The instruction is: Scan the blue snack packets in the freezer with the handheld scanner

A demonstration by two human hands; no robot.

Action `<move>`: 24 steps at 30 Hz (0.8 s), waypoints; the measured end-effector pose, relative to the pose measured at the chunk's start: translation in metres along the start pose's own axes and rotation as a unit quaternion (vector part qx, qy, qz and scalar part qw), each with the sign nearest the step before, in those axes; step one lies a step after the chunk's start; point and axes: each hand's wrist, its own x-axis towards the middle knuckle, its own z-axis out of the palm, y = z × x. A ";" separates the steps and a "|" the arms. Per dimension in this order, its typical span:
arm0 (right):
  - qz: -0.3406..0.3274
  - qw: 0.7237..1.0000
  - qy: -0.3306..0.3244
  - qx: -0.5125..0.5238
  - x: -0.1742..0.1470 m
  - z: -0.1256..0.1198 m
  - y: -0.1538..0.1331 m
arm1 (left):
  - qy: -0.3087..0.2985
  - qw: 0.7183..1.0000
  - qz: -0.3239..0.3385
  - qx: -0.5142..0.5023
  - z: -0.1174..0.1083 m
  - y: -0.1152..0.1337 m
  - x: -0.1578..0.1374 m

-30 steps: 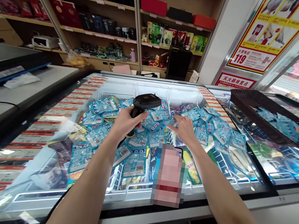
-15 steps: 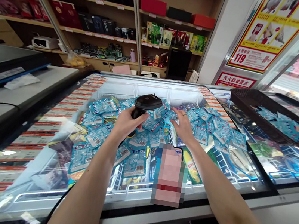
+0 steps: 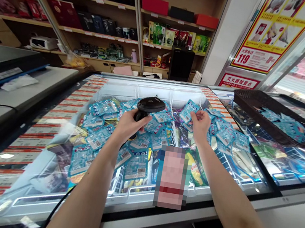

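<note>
My left hand (image 3: 126, 126) is wrapped around the handle of a black barcode scanner (image 3: 151, 105), held above the glass freezer lid. Its head tilts over a spread of blue packets (image 3: 137, 165) with printed barcodes. Between the thumb and fingers of my right hand (image 3: 202, 126) is one blue packet (image 3: 189, 110), raised a little to the right of the scanner. More blue packets (image 3: 226, 135) lie beyond my right hand. A phone (image 3: 173, 179), blurred out by blocks, rests near the front edge of the freezer.
A dark brown basket (image 3: 255, 124) with blue packets stands at the right. To the left is a counter (image 3: 50, 82) with black equipment. A black cable (image 3: 58, 207) runs beside my left forearm. Shelves (image 3: 109, 3) of goods line the back.
My right hand has moved right from beside the scanner and now holds up a blue packet. My left hand and the scanner have stayed nearly still.
</note>
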 end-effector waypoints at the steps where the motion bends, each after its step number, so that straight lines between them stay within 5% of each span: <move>1: 0.020 0.999 -0.005 0.038 0.001 0.001 0.002 | -0.001 1.000 -0.001 0.000 0.000 0.001 0.000; 9: 0.042 0.992 -0.069 0.093 -0.001 0.003 0.006 | -0.054 0.998 0.005 0.023 -0.002 0.009 -0.006; 24: 0.053 0.992 -0.069 0.097 -0.004 0.002 0.005 | -0.170 0.984 -0.026 0.053 0.000 0.024 -0.013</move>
